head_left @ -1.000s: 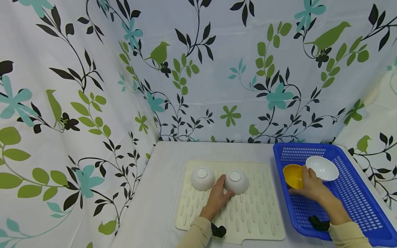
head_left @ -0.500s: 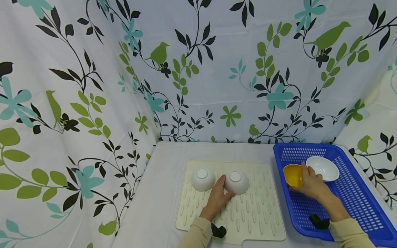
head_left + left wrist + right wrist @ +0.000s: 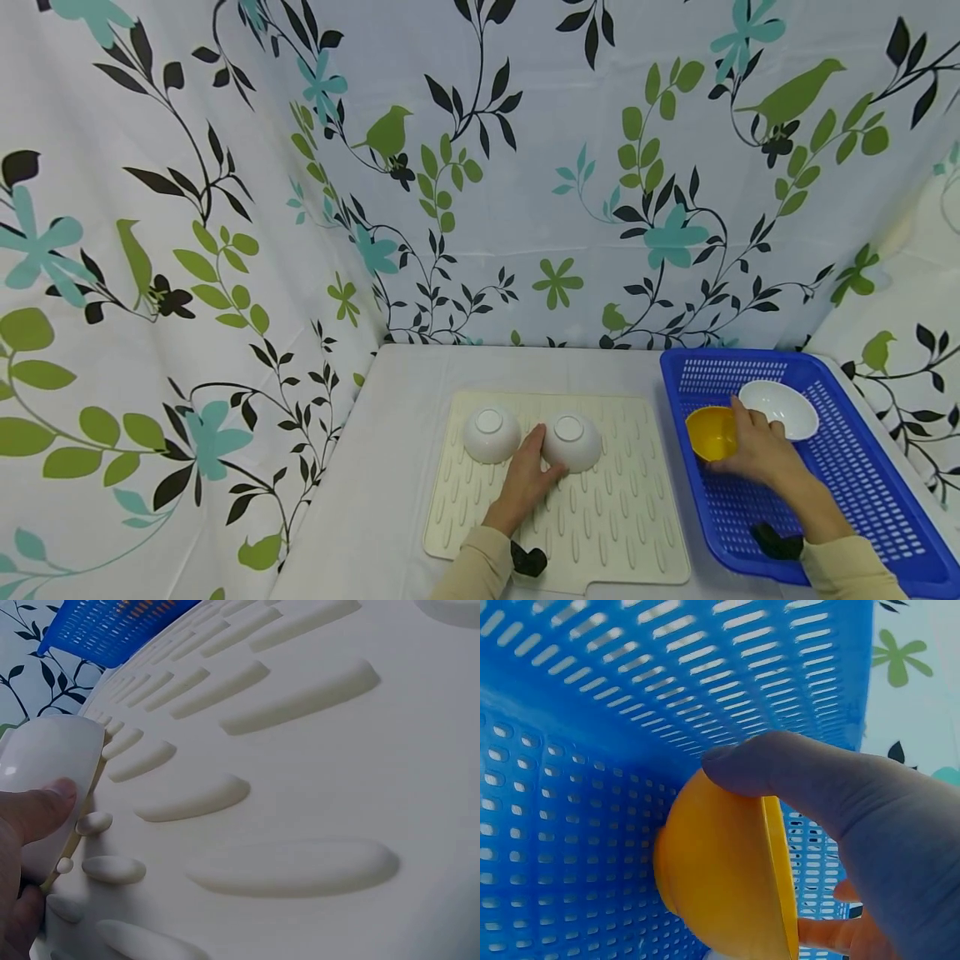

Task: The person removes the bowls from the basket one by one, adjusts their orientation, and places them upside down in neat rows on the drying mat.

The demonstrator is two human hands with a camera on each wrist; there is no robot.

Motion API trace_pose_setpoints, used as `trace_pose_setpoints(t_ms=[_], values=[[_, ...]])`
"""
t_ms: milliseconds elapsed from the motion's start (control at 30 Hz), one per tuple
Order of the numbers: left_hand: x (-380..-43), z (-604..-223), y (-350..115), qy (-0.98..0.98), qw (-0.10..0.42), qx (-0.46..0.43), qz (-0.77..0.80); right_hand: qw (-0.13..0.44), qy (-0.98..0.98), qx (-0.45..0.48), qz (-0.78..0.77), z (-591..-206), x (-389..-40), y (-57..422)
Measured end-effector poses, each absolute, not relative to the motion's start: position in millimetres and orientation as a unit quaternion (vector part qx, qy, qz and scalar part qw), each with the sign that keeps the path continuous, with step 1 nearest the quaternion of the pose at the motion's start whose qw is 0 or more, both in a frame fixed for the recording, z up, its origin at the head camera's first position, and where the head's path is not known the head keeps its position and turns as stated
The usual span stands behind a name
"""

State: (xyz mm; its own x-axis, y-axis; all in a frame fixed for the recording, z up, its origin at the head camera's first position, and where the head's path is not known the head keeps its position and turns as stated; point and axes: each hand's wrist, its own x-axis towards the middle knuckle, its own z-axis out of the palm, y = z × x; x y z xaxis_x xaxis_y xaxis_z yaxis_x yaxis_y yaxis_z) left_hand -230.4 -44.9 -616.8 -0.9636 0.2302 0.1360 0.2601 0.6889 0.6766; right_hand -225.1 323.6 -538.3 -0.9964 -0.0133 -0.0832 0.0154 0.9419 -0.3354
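Two white bowls stand upside down on the cream ridged drying mat: the left white bowl [image 3: 491, 435] and the right white bowl [image 3: 572, 442]. My left hand [image 3: 522, 482] holds the right one at its side, thumb at the front and fingers between the bowls. In the left wrist view, the thumb lies on the white bowl's wall [image 3: 56, 750]. My right hand [image 3: 763, 452] grips a yellow bowl [image 3: 710, 433] in the blue basket. The right wrist view shows the thumb on the yellow bowl's outer wall [image 3: 720, 862] near the rim, with other fingers partly hidden beyond it.
The blue plastic basket [image 3: 862, 492] stands on the right of the white-covered table [image 3: 360, 467]. An upright white bowl [image 3: 780, 408] sits in it, just beyond my right hand. The drying mat [image 3: 622, 533] lies left of the basket. Patterned curtains [image 3: 510, 208] surround the table.
The yellow bowl has tilted and shifted slightly towards me, with my right hand on it. The left hand and the two upside-down bowls stay in place.
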Motion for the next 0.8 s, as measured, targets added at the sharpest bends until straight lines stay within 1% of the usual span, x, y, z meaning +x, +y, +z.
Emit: trace_pose_setpoints(t_ms=[300, 567, 800], values=[[-232.1, -616.4, -48.3, -0.916, 0.012, -0.141, -0.376, 0.019, 0.982, 0.002, -0.187, -519.1, -212.9, 324.8], [-227.0, -614.7, -52.8, -0.909, 0.016, -0.134, -0.394, -0.041, 0.982, -0.008, -0.185, -493.6, -202.0, 312.2], [-215.3, -605.3, -55.8, -0.889, 0.006, -0.118, -0.442, -0.079, 0.974, -0.031, -0.21, -461.5, -185.4, 282.3]])
